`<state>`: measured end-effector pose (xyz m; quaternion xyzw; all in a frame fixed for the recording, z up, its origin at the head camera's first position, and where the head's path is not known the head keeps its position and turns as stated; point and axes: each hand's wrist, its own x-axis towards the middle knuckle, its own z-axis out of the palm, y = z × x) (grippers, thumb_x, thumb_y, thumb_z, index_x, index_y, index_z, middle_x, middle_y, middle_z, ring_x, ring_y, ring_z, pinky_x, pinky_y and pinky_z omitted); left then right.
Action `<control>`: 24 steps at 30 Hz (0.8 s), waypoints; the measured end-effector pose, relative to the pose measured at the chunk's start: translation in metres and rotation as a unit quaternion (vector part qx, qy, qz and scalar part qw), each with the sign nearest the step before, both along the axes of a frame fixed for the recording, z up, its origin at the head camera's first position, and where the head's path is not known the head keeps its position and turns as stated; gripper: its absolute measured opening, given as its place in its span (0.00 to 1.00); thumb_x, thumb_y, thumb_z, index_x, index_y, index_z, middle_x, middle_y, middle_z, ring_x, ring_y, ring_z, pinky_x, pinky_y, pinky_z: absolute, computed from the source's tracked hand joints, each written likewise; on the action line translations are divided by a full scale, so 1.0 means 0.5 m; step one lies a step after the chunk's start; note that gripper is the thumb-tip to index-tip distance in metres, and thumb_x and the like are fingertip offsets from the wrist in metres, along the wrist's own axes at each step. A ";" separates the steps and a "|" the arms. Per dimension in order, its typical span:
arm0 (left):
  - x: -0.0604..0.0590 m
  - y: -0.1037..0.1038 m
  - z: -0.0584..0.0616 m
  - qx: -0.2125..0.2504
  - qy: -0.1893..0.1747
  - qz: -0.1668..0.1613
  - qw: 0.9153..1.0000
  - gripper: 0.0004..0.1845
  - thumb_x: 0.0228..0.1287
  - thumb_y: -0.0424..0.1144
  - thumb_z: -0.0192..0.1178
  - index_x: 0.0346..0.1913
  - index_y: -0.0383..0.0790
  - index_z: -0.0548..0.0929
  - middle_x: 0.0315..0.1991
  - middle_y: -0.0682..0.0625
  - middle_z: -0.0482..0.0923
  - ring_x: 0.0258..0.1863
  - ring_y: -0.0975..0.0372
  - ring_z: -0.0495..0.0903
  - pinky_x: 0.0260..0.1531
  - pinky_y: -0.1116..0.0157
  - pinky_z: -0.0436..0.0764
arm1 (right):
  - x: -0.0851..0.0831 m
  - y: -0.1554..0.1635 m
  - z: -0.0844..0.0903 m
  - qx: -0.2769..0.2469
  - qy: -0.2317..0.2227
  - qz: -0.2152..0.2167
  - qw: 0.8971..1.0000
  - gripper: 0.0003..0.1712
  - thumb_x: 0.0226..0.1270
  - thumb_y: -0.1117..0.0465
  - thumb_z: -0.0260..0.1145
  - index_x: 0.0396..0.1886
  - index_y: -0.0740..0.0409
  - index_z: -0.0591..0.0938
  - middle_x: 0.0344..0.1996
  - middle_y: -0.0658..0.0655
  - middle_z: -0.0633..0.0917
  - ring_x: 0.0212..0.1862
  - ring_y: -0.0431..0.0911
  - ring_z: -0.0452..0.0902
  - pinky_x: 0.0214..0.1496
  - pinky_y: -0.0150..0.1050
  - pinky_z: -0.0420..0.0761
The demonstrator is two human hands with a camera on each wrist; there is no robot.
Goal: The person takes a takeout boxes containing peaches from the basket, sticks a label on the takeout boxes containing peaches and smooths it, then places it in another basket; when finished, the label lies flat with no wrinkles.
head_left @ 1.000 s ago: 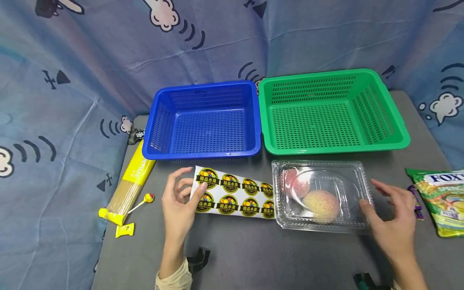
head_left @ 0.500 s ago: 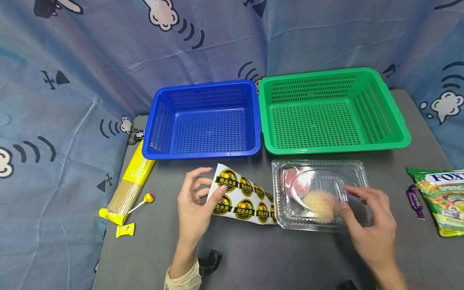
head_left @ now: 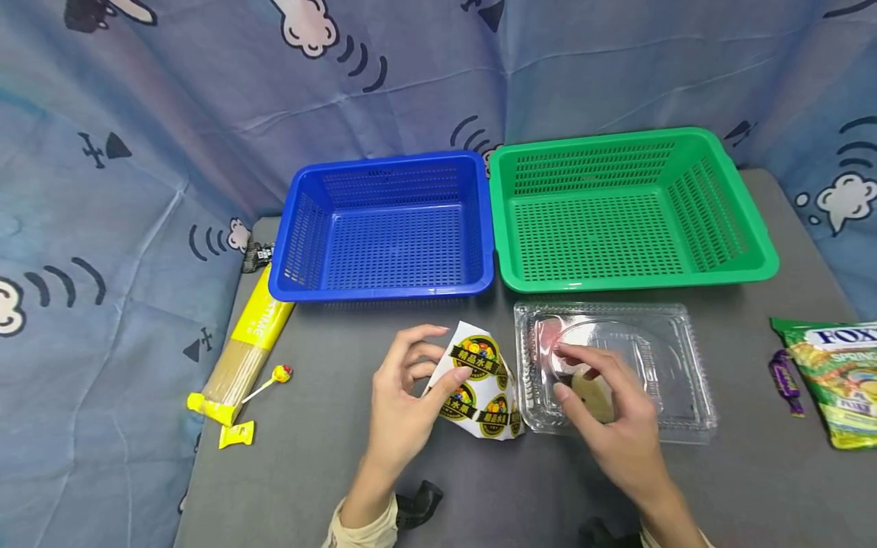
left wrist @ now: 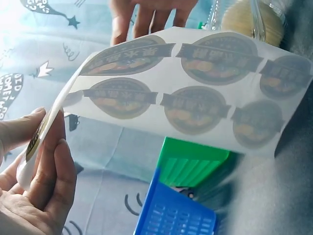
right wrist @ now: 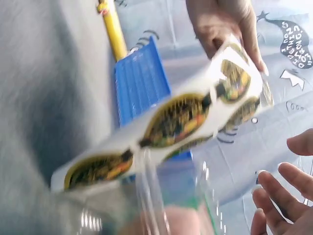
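Holding, left hand: your left hand (head_left: 404, 399) pinches the near-left edge of the sticker sheet (head_left: 479, 388) between thumb and curled fingers; the left wrist view shows the same pinch on the sheet (left wrist: 195, 93), fingers (left wrist: 49, 161) folded round its corner
Sticker sheet: lifted off the grey table (head_left: 288, 487) and curled up at your end; its far corner rests just beside the clear box (head_left: 678, 365), touching or nearly touching the box's left wall; round yellow-and-black labels in two rows face up; in the right wrist view the sheet (right wrist: 171, 122) arches in front of the box
Right hand: your right hand (head_left: 617, 426) lies over the near-left part of the clear box, fingers loosely bent and spread, tips on the lid; whether they grip the lid or only touch it, you cannot tell; it holds nothing else
Hands together or apart: apart, with the sheet between them
Clear box: closed, flat on the table, right of the sheet; a pale fruit (head_left: 596, 396) shows through the lid, partly hidden by your fingers
Left side: a long yellow packet of noodles (head_left: 247, 342) with a lollipop (head_left: 274, 377) beside it
Right side: a green snack bag (head_left: 832, 377) and a small purple sweet (head_left: 781, 380), well apart from the box
Farther back: a blue basket (head_left: 384, 285) and a green basket (head_left: 754, 228), side by side and touching, just behind the sheet and the box
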<state>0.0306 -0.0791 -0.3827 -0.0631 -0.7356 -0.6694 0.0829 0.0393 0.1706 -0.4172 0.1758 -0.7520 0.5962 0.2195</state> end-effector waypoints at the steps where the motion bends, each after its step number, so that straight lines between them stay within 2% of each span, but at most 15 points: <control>1: 0.001 0.002 0.002 0.000 -0.002 -0.002 1.000 0.26 0.60 0.26 0.76 0.60 0.37 0.81 0.36 0.40 0.86 0.30 0.63 0.89 0.37 0.63 0.89 | -0.003 -0.008 0.000 -0.007 0.007 0.008 1.000 0.28 0.51 0.82 0.72 0.56 0.78 0.83 0.52 0.53 0.89 0.54 0.40 0.82 0.56 0.30 0.75; 7: 0.008 0.011 0.009 -0.003 -0.011 -0.012 1.000 0.25 0.60 0.27 0.76 0.60 0.38 0.81 0.36 0.40 0.87 0.30 0.64 0.89 0.37 0.61 0.90 | -0.003 -0.043 0.008 -0.025 0.001 0.030 0.999 0.29 0.51 0.82 0.74 0.57 0.77 0.83 0.51 0.55 0.88 0.53 0.41 0.82 0.56 0.29 0.77; 13: 0.013 0.018 0.013 -0.015 -0.001 -0.017 1.000 0.25 0.60 0.27 0.76 0.60 0.37 0.81 0.36 0.41 0.88 0.31 0.65 0.90 0.39 0.63 0.89 | -0.002 -0.066 0.019 -0.039 -0.015 0.038 0.998 0.30 0.50 0.83 0.75 0.57 0.74 0.84 0.50 0.53 0.86 0.51 0.41 0.80 0.54 0.29 0.77; 19: 0.015 0.023 0.012 -0.028 0.016 -0.018 0.999 0.26 0.59 0.27 0.77 0.60 0.36 0.80 0.36 0.42 0.89 0.31 0.65 0.90 0.40 0.64 0.89 | -0.002 -0.081 0.028 -0.062 -0.022 0.039 0.997 0.24 0.52 0.82 0.75 0.52 0.73 0.86 0.49 0.53 0.88 0.49 0.42 0.80 0.52 0.28 0.77; 24: 0.014 0.025 0.010 -0.032 0.025 -0.021 0.999 0.25 0.60 0.27 0.77 0.59 0.37 0.80 0.36 0.42 0.89 0.31 0.65 0.90 0.40 0.65 0.89 | -0.004 -0.088 0.032 -0.098 -0.016 0.044 0.994 0.19 0.53 0.85 0.73 0.46 0.76 0.86 0.45 0.52 0.88 0.47 0.41 0.80 0.51 0.28 0.77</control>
